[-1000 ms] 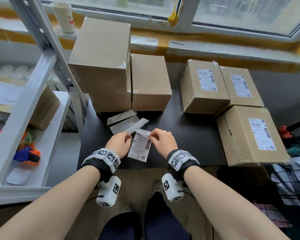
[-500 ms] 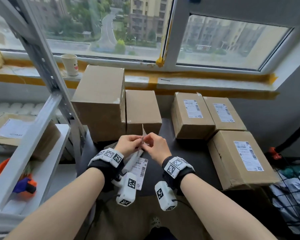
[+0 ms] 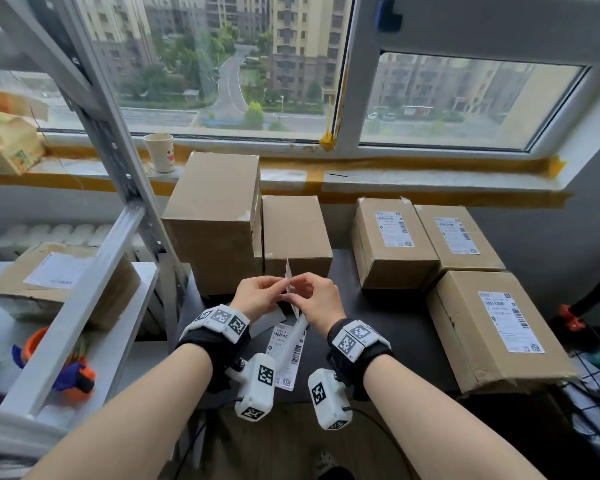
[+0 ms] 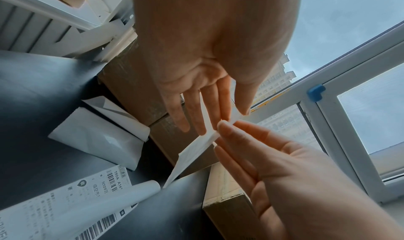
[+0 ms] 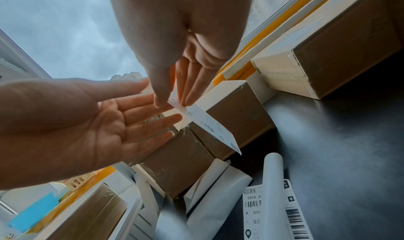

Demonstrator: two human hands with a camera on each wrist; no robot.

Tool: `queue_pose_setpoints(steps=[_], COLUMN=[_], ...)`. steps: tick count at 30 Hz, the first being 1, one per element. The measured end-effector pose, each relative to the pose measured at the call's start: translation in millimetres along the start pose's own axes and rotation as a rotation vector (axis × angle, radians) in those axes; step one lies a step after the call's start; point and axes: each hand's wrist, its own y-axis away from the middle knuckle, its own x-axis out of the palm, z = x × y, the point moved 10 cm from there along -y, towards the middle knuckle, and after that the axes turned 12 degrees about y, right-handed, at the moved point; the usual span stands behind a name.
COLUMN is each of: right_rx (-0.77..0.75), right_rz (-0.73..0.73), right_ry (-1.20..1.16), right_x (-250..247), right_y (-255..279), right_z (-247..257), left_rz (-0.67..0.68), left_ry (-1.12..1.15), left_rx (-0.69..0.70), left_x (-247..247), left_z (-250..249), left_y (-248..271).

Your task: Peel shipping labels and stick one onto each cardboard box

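Note:
I hold a white shipping label (image 3: 288, 276) edge-on above the black table (image 3: 388, 327), in front of the smaller plain cardboard box (image 3: 295, 230). My left hand (image 3: 280, 283) pinches its top between thumb and fingers (image 4: 218, 105). The right hand (image 3: 298, 289) pinches the same end, thumb against fingers (image 5: 186, 95). The label (image 5: 207, 126) hangs down from the pinch with its print showing. A taller plain box (image 3: 215, 220) stands to the left. Three boxes (image 3: 392, 237) (image 3: 458, 240) (image 3: 496, 327) on the right carry labels. More printed labels (image 3: 286, 355) lie under my wrists.
Peeled backing sheets (image 5: 218, 183) and a curled one (image 5: 273, 180) lie by the plain boxes. A metal rack (image 3: 84, 271) at the left holds a labelled box (image 3: 59, 282) and an orange tape dispenser (image 3: 73, 372). A paper cup (image 3: 160, 152) stands on the windowsill.
Both hands have lifted the label off the table and turned it upright in front of the smaller plain box. My head has tilted up toward the window.

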Motion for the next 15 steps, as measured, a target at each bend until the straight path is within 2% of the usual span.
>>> queue_pose_setpoints(steps=[15], right_rx=[0.048], right_rz=[-0.021], right_ry=[-0.175], right_x=[-2.4], right_y=[-0.7], right_z=[-12.0], left_rz=[0.025], left_ry=[0.011], left_rx=[0.001], left_x=[6.5], left_z=[-0.4], left_y=[1.7])
